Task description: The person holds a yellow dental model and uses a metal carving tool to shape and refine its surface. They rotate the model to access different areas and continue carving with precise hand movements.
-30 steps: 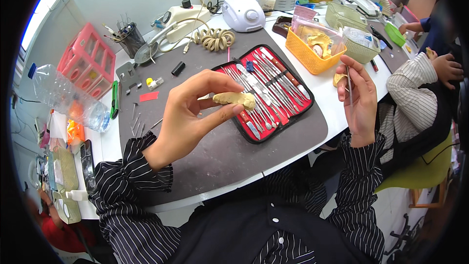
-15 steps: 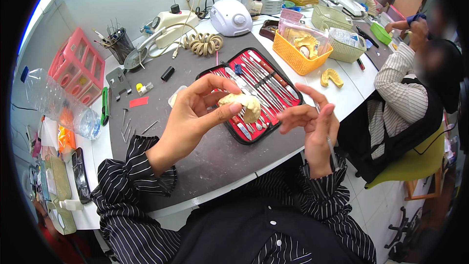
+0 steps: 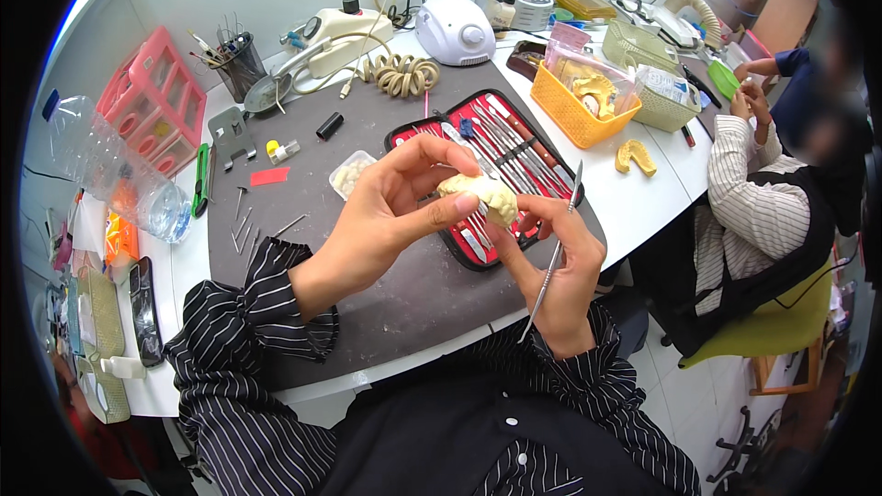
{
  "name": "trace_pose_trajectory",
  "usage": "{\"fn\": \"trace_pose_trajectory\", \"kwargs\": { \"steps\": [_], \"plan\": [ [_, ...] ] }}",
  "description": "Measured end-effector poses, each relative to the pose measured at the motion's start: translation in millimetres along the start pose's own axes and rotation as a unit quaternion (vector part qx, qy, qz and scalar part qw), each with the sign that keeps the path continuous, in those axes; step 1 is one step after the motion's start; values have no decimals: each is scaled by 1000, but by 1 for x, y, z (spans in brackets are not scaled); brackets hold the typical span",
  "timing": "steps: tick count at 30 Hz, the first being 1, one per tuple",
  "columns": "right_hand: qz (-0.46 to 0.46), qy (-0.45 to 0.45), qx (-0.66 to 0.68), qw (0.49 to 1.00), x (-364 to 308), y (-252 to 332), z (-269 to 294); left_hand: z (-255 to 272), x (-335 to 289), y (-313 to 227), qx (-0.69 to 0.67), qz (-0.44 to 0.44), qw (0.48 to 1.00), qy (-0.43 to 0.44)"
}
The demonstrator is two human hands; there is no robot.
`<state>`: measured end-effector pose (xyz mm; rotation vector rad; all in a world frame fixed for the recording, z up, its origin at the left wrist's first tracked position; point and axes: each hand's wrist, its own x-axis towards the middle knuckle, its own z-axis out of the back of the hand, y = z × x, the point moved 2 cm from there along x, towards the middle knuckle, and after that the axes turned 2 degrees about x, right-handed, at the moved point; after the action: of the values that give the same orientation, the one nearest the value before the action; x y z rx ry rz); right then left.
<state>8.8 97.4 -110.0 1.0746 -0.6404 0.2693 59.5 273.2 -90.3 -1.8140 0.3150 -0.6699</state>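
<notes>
Cream-coloured dental cast (image 3: 480, 196) is pinched between the thumb and fingers of the left hand (image 3: 390, 211), held up above the open red instrument case (image 3: 487, 174) and clear of the grey mat (image 3: 367, 294). Its long axis is seen to run roughly from the left fingertips toward the right hand, slightly downward; which end is the front cannot be told. Half a second ago the right hand (image 3: 556, 271) was apart from the cast with fingers spread; now it has been brought up to touch the cast's right end with its thumb and forefinger. A slim metal instrument (image 3: 554, 253) is clamped in that hand's curled fingers, its shaft running up past the fingers and its other end pointing down toward the wrist. From this closing of the hands, a shift from inspecting to working on the cast is judged likely. Beyond the right hand, an orange basket (image 3: 565, 115) is stood on the white table (image 3: 643, 202).
</notes>
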Motion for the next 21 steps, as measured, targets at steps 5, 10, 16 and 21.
{"fn": "trace_pose_trajectory", "kwargs": {
  "steps": [5,10,16,21],
  "plan": [
    [59,-12,-35,998,12,-2,9,-4,0,-4,42,-33,998,25],
    [119,-14,-46,992,19,-5,13,1,1,-2,128,-79,989,5],
    [121,5,-18,993,27,-5,16,7,-1,-3,206,-74,976,18],
    [54,41,63,996,33,-6,15,-1,-4,-18,279,-119,953,-17]
  ]
}}
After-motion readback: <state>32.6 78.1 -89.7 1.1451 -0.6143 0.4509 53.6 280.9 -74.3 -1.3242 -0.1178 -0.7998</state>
